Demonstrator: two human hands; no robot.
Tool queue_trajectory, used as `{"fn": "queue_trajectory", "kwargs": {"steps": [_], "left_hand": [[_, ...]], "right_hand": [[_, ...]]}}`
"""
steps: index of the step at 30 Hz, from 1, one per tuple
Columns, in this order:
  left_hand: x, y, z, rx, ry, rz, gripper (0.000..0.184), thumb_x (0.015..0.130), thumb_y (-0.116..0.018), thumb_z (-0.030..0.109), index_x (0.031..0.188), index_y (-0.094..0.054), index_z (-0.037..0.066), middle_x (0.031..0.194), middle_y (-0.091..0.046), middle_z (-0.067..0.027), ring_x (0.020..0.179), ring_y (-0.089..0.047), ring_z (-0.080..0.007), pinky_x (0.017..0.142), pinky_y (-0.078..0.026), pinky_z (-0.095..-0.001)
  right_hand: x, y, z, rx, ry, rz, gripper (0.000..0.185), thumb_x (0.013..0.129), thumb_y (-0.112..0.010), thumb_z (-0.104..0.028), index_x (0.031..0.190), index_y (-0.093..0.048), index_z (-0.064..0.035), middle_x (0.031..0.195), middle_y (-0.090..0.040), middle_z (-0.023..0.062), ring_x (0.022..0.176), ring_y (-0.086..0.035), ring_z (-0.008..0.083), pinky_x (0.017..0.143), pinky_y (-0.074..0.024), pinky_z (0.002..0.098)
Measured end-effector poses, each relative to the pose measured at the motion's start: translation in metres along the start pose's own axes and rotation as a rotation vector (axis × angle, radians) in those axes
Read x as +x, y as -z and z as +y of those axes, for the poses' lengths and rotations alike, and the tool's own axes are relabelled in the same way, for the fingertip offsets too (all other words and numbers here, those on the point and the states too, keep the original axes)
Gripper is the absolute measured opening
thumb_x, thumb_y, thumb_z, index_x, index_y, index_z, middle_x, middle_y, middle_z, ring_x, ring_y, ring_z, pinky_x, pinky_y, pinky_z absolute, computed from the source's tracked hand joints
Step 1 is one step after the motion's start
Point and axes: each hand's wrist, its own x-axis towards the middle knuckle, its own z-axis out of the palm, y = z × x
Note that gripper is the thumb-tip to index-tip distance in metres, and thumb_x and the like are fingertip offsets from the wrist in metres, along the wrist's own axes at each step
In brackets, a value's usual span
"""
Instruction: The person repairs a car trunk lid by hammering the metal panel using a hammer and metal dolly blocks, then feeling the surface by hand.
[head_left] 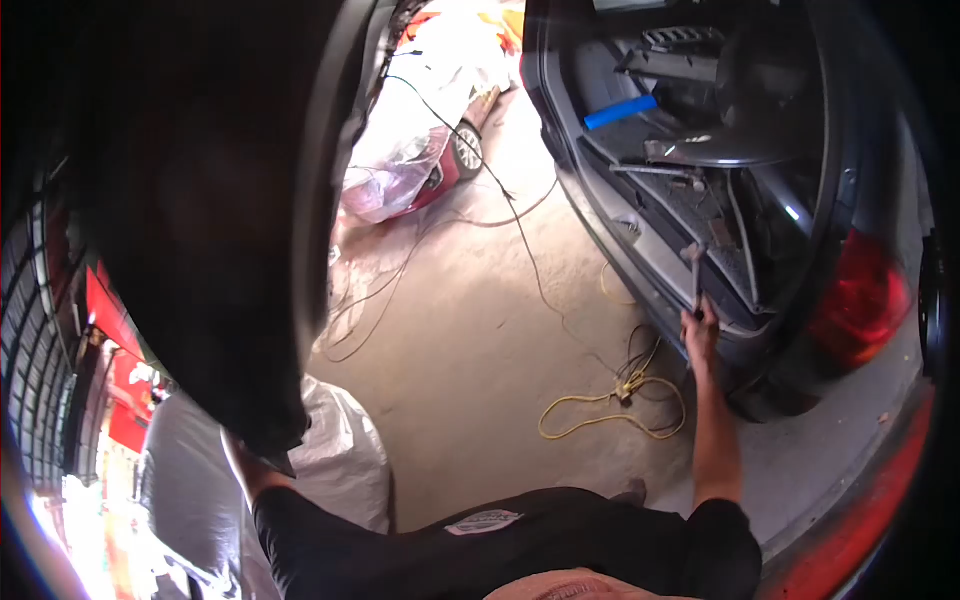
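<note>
My right hand (700, 335) is closed around the handle of a hammer (697, 272), its head pointing away from me over the inner sill of a dark car (755, 360). Close by is the car's red tail light (862, 300). On the left, a large dark panel (200, 220) rises beside me, and my left forearm (262, 480) reaches up against its lower end. The panel hides the fingers of my left hand, so their grip does not show.
Loose parts and a blue strip (620, 112) lie inside the car. A yellow cord (570, 432) and dark cables cross the concrete floor (470, 340). Beyond stands a red car (430, 180) under plastic sheeting. A silvery cover (345, 440) is at lower left.
</note>
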Motion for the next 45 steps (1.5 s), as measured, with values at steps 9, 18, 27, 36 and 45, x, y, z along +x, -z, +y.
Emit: {"fn": "queue_trajectory", "kwargs": {"steps": [9,18,27,36,45], "left_hand": [[0.127,-0.029,-0.06,-0.056,-0.544,-0.238,0.054,0.104,-0.035,0.033,0.149,-0.034,0.002,0.155,-0.033,-0.0155,0.145,-0.029,-0.0272,0.117,-0.025,-0.0362],[-0.035,-0.026,0.045,-0.064,-0.608,-0.068,0.061,0.101,-0.039,0.045,0.151,-0.032,0.009,0.157,-0.026,-0.0179,0.148,-0.019,-0.0327,0.119,-0.014,-0.0487],[-0.139,-0.015,0.087,-0.145,-0.893,-0.004,0.062,0.094,-0.053,0.037,0.145,-0.041,0.005,0.153,-0.03,-0.0211,0.144,-0.025,-0.04,0.116,-0.02,-0.0548],[-0.081,-0.027,0.055,-0.151,-0.68,0.091,0.063,0.097,-0.05,0.044,0.144,-0.043,0.002,0.152,-0.037,-0.0163,0.145,-0.027,-0.0332,0.118,-0.018,-0.0467],[-0.043,-0.037,0.027,-0.104,-0.36,0.116,0.072,0.1,-0.036,0.054,0.147,-0.037,0.0,0.155,-0.032,-0.0181,0.147,-0.024,-0.0297,0.119,-0.017,-0.0425]], "right_hand": [[-0.213,-0.022,-0.107,0.377,0.124,0.132,0.024,0.092,-0.051,-0.009,0.115,-0.054,-0.0031,0.067,-0.045,0.0004,0.043,-0.039,0.0062,0.038,-0.0322,0.0234],[-0.355,-0.047,-0.313,0.321,0.658,0.435,0.037,0.1,-0.048,-0.022,0.132,-0.044,-0.0033,0.073,-0.048,0.0037,0.049,-0.044,0.0092,0.041,-0.0372,0.0238],[-0.412,-0.091,-0.519,-0.589,1.049,0.219,0.036,0.098,-0.052,-0.01,0.133,-0.054,0.0011,0.076,-0.06,0.0044,0.058,-0.054,0.0089,0.054,-0.0414,0.0244],[-0.324,-0.198,-0.628,-1.5,1.533,0.058,0.034,0.09,-0.059,-0.018,0.123,-0.064,-0.0119,0.072,-0.063,0.0194,0.069,-0.062,0.0356,0.064,-0.0463,0.0461],[-0.288,-0.212,-0.646,-1.643,1.585,0.094,0.033,0.087,-0.063,-0.019,0.12,-0.067,-0.0224,0.07,-0.064,0.0185,0.064,-0.063,0.0362,0.058,-0.0484,0.0462]]}}
